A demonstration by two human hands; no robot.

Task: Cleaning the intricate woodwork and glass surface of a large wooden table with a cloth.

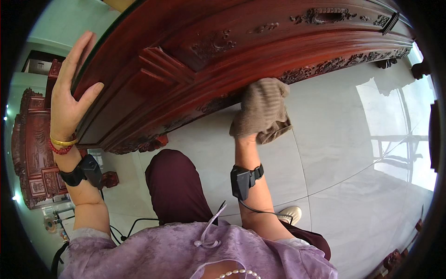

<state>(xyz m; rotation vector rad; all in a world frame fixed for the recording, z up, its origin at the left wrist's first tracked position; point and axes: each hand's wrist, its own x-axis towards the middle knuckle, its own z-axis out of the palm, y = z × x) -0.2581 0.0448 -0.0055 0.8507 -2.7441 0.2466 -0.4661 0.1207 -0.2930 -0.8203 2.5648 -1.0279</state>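
Note:
A carved dark red wooden cabinet (pixel 209 62) spans the upper view, with relief ornament along its low edge. My left hand (pixel 71 87) is at the left end of the cabinet, fingers apart, thumb near its top edge; it holds nothing. Over my right hand (pixel 263 104) lies a brown knitted cloth (pixel 266 101), which hides the fingers. The cloth is against the carved lower edge of the cabinet, and a loose fold of it hangs toward the floor. Whether my right fingers grip the cloth or lie flat inside it is hidden.
Glossy grey floor tiles (pixel 334 146) lie below the cabinet. Another carved wooden piece of furniture (pixel 36 150) stands at the far left. Carved feet stick out under the cabinet. Black cables run from the wrist devices. Parts of dark wooden furniture show at the right rim.

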